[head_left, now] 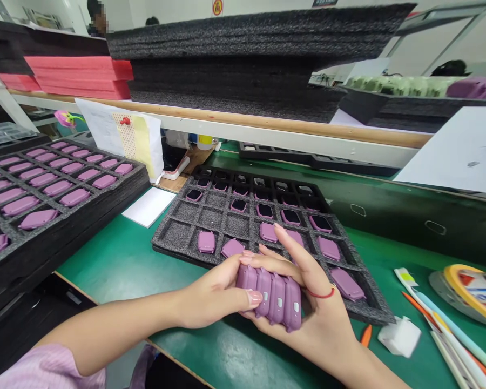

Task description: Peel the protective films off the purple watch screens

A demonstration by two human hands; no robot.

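Note:
Several purple smartwatch cases (278,302) sit side by side in a row between my hands, with small pale slots on their sides. My right hand (322,324) cradles them from below and the right, index finger extended upward. From the left, my left hand (221,294) grips the row, thumb across the front and fingers over the top. Just behind is a black foam tray (176,229) with square pockets. It holds purple cases (206,241) in its near pockets and dark-screened pieces (264,210) farther back; some pockets are bare. My hands hide part of its near edge.
Left, a stacked foam tray (117,200) holds many purple cases. A white pad (149,206) lies between the trays. At right are toothbrushes (441,308), a tape roll (470,292) and a white block (399,336). A shelf (247,132) above carries black foam (235,81).

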